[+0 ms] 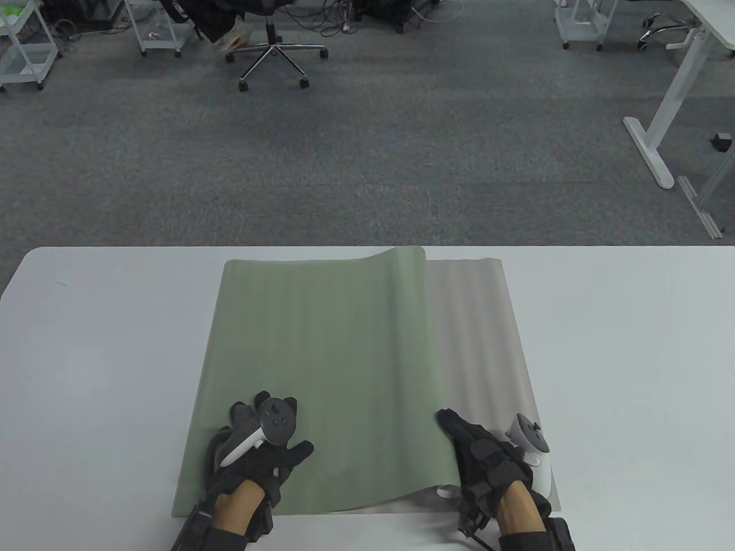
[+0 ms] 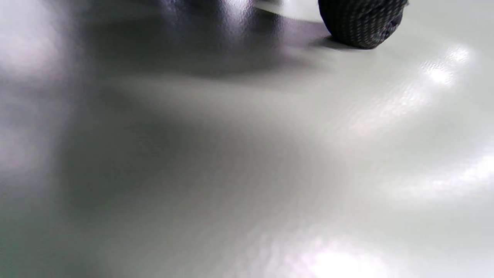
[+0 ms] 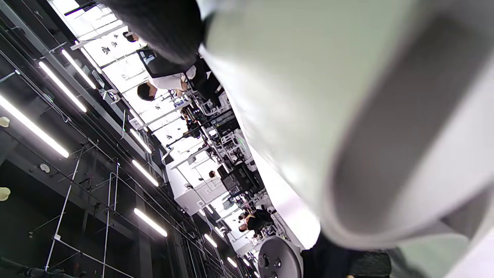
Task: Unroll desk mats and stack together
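A green desk mat (image 1: 321,373) lies unrolled on top of a grey desk mat (image 1: 482,344) on the white table (image 1: 86,373). A grey strip shows along the right side. My left hand (image 1: 270,442) presses flat with spread fingers on the green mat's near left part. One of its fingertips (image 2: 362,27) touches the mat surface (image 2: 270,173). My right hand (image 1: 476,453) is at the green mat's near right edge, which curls up off the grey mat. In the right wrist view the curled edge (image 3: 293,77) sits between dark gloved fingers, so the hand appears to hold it.
The table's far edge runs just behind the mats, with grey carpet beyond. An office chair (image 1: 273,49), white carts (image 1: 23,51) and a white desk leg (image 1: 654,143) stand far off on the floor. Bare tabletop lies left and right of the mats.
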Available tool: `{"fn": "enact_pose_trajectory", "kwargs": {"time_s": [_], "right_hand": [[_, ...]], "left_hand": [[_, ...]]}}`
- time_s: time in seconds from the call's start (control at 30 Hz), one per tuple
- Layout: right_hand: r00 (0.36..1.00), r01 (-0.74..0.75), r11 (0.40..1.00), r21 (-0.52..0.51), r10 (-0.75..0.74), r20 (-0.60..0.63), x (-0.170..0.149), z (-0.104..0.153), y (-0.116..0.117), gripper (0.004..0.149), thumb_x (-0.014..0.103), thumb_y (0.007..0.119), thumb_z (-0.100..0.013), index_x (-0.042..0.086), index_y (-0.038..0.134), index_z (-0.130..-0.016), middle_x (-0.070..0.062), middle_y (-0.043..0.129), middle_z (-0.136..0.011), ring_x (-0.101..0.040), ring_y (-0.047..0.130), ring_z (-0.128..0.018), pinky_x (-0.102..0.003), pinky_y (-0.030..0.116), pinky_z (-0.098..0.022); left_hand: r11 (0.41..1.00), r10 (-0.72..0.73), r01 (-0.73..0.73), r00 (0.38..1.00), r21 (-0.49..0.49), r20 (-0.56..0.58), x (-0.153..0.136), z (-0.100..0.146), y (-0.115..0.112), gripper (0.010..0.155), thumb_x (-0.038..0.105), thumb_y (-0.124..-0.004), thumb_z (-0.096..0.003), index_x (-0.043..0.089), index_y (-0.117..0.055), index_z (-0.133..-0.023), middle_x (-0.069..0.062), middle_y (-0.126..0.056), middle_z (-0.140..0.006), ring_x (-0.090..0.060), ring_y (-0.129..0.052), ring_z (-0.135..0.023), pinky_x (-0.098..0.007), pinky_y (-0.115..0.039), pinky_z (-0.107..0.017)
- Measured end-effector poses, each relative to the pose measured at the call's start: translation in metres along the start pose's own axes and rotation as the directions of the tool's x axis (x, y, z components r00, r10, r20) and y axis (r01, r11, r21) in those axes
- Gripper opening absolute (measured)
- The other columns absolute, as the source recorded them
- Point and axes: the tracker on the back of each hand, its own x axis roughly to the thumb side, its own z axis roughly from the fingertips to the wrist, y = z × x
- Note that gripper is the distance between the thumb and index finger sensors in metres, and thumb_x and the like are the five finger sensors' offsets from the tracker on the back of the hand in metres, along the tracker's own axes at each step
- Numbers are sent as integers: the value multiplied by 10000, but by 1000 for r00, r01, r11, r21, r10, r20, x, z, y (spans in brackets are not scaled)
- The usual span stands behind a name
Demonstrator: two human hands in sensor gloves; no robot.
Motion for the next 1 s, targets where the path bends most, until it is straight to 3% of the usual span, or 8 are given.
{"fn": "enact_pose_trajectory", "kwargs": {"time_s": [0.07,0.13,0.3,0.53,0.6,0.67,0.8,1.0], "right_hand": [[1000,-16,1000,4,16,-9,0,0,-2,882,414,685,-621,-134,207,-1120,-352,621,-1029,-320,998,-724,-422,910,-477],[997,-83,996,-38,83,3,3,1,-5,847,404,690,-619,-99,241,-1133,-274,718,-989,-287,1001,-692,-422,900,-468],[987,-157,981,-115,160,17,6,7,-7,821,366,720,-612,-46,253,-1147,-255,720,-997,-316,987,-756,-461,900,-515],[999,-36,999,-21,36,-8,5,6,-11,857,405,683,-619,-133,245,-1121,-326,670,-1004,-425,999,-789,-468,953,-497],[999,-49,999,-19,49,-15,5,6,-14,854,424,678,-618,-126,265,-1125,-378,631,-1042,-347,1040,-721,-408,959,-456],[998,-60,997,-45,60,-7,6,7,-16,806,421,691,-617,-89,341,-1134,-322,718,-1020,-264,1065,-653,-376,961,-424],[982,-182,976,-122,186,18,12,12,-18,780,383,709,-615,-43,332,-1147,-237,778,-987,-269,1024,-698,-422,921,-469],[996,-83,996,-41,83,11,10,14,-17,841,386,684,-620,-112,236,-1128,-322,650,-1025,-461,926,-850,-575,877,-546]], "left_hand": [[1000,-7,7,1000,-1,1,0,0,0,851,538,-626,-568,188,-206,-1221,-295,-10,-1235,-774,-107,-984,-874,-274,-593],[1000,-5,5,1000,-2,0,0,0,0,850,538,-626,-568,192,-205,-1220,-293,-9,-1236,-773,-103,-986,-874,-271,-595],[1000,-7,7,1000,0,2,0,0,0,849,539,-625,-568,191,-206,-1220,-294,-10,-1235,-774,-105,-986,-874,-271,-594],[1000,-7,7,1000,2,3,-1,0,0,849,542,-621,-569,191,-204,-1221,-288,-7,-1237,-772,-102,-988,-872,-269,-596],[1000,1,-1,1000,4,0,-1,1,-1,849,540,-622,-569,193,-203,-1221,-284,-7,-1239,-768,-96,-991,-871,-261,-599],[1000,3,-3,1000,3,2,-1,1,-1,848,538,-622,-569,194,-202,-1220,-284,-4,-1237,-768,-90,-990,-872,-256,-597],[1000,4,-4,1000,-1,-1,-1,1,-1,852,539,-623,-568,194,-198,-1220,-282,0,-1237,-767,-86,-991,-872,-256,-599],[1000,2,-2,1000,0,0,-2,2,-1,850,540,-621,-570,191,-200,-1221,-284,1,-1237,-767,-87,-990,-872,-255,-599]]}}
